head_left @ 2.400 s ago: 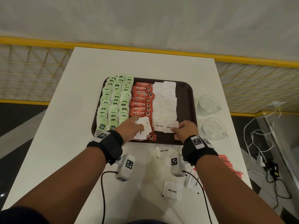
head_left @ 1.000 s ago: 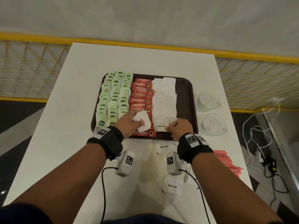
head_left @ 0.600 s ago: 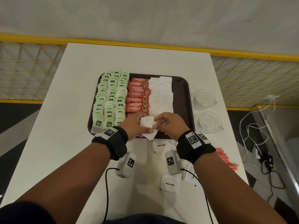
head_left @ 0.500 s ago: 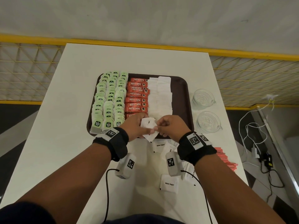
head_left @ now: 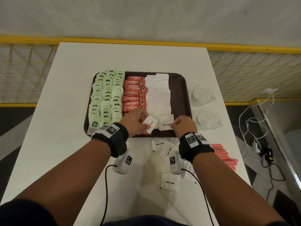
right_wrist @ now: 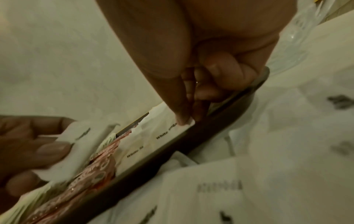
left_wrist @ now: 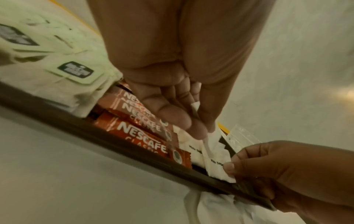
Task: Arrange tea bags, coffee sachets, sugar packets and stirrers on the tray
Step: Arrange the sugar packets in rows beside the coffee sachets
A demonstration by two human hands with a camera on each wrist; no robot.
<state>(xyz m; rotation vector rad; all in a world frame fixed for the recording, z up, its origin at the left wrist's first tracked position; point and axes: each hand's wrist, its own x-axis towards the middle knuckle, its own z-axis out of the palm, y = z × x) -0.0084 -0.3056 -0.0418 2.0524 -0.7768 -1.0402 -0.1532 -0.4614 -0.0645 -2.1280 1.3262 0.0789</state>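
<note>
A dark brown tray (head_left: 180,82) carries green tea bags (head_left: 105,98) on its left, red Nescafe sachets (head_left: 134,93) in the middle and white sugar packets (head_left: 160,97) on the right. My left hand (head_left: 136,121) holds a small stack of sugar packets (head_left: 149,123) over the tray's near edge. My right hand (head_left: 183,124) pinches the corner of one sugar packet (head_left: 165,125) lying at the near end of the sugar rows; the pinch (right_wrist: 184,121) shows in the right wrist view. Red stirrers (head_left: 223,155) lie on the table at the right.
Loose sugar packets (head_left: 169,183) lie on the white table (head_left: 65,128) between my forearms. Two glass cups (head_left: 207,118) stand right of the tray. A yellow railing (head_left: 244,48) runs behind the table, and cables (head_left: 254,128) hang at the far right.
My right hand met the left hand's stack, drew off one sugar packet and carried it right onto the tray's near right corner. The left hand stayed put.
</note>
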